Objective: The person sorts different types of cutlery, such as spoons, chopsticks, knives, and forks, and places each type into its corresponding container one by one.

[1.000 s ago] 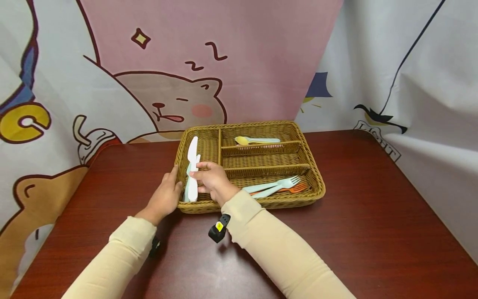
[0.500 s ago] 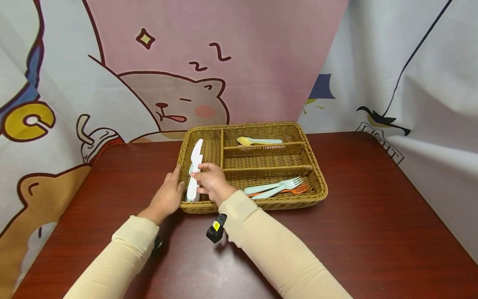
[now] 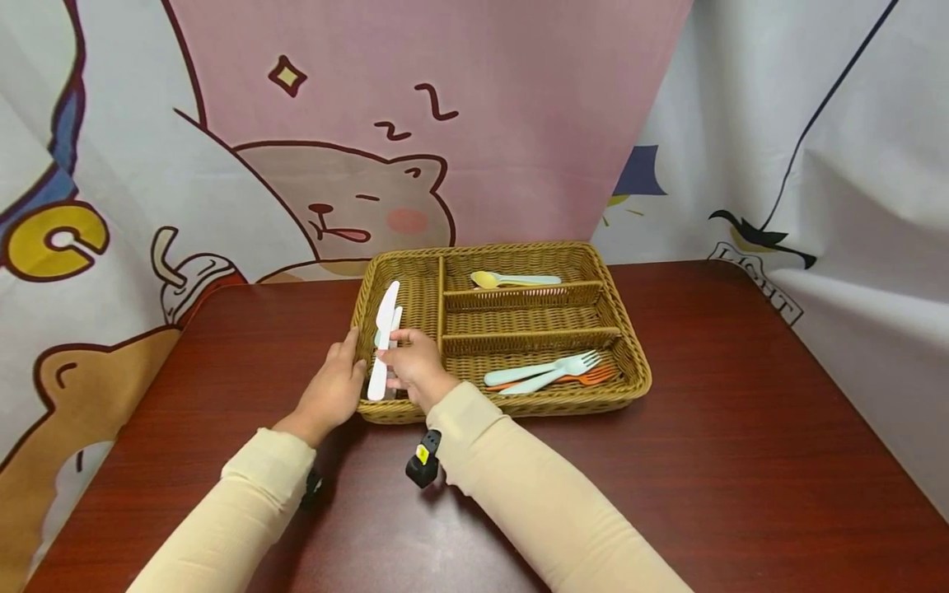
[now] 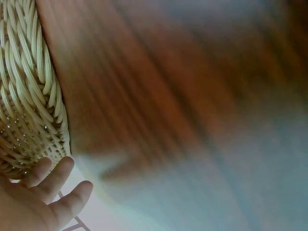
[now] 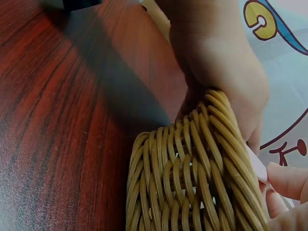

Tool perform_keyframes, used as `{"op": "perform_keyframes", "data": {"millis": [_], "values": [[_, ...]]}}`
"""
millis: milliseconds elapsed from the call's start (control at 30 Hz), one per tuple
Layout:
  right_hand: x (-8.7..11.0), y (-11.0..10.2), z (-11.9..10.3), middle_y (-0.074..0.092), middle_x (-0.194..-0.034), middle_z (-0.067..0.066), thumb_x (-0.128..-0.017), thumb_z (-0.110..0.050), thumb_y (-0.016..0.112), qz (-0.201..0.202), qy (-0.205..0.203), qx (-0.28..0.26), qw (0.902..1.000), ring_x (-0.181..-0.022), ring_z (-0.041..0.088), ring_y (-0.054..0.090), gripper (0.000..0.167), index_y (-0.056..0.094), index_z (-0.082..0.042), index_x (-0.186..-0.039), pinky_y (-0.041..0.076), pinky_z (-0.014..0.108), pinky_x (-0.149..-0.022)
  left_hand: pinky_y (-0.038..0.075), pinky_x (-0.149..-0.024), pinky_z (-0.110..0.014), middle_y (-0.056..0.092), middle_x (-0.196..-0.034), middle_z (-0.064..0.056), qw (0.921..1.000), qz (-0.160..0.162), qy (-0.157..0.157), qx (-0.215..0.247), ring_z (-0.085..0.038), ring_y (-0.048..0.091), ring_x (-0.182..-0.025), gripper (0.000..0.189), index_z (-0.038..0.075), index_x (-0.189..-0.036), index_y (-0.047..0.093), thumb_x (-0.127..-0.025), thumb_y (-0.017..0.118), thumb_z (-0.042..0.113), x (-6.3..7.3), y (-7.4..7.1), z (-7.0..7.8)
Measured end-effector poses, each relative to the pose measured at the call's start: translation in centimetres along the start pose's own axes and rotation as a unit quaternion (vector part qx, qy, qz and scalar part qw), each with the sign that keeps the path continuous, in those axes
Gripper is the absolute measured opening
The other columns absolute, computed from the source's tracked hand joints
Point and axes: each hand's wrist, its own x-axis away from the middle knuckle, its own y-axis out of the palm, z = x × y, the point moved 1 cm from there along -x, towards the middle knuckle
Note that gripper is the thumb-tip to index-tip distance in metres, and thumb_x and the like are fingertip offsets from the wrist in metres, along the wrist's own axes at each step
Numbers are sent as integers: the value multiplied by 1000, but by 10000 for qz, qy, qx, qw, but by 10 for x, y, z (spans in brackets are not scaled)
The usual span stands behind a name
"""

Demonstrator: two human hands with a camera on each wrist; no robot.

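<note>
In the head view, my right hand (image 3: 417, 368) pinches a white plastic knife (image 3: 386, 309) between thumb and fingers, low in the left compartment of a wicker cutlery basket (image 3: 643, 371). Its blade points to the far side. Just right of it shows the tip of another pale piece of cutlery, mostly hidden by my fingers. My left hand (image 3: 332, 391) rests against the basket's left side, fingers fairly straight along the rim. In the left wrist view its fingers (image 4: 57, 180) lie at the woven wall. The right wrist view shows the right fingertips beyond the front rim.
Pale green forks (image 3: 552, 368) and an orange fork (image 3: 596, 374) lie in the near right compartment. The far one holds a yellow spoon (image 3: 485, 280) and a pale green piece (image 3: 530, 280). Wicker dividers (image 3: 530, 336) separate them. A printed curtain (image 3: 534, 123) hangs behind the red-brown table (image 3: 741, 428).
The right hand has shifted slightly left and toward me with the white knife, which sits lower in the left compartment. The left hand stays at the basket's side.
</note>
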Motion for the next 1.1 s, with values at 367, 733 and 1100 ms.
{"op": "perform_keyframes", "data": {"millis": [367,733,1100], "values": [[-2,2,4,63,-109,20,-91,5,59,-71,171,199,9996,-99,28,64,33,54,2,-123,55,44,-82,35,-103,-56,32,-142,-30,10000,6,9,19,-45,45,-124,59,-1,-154,9,-103,34,14,0,0,-1],[-3,3,3,62,-104,18,-89,7,59,-70,298,409,9987,-96,27,63,35,56,3,-123,55,39,-81,34,-104,-56,31,-143,-30,10000,-5,6,24,-44,43,-126,58,-1,-154,9,-103,33,14,1,-1,1],[-6,5,6,56,-84,12,-81,18,56,-13,384,419,9984,-79,22,62,44,55,8,-123,57,34,-75,34,-104,-55,34,-140,-32,9998,140,129,-3,-46,44,-124,57,-3,-153,12,-102,35,11,1,-1,1]]}}
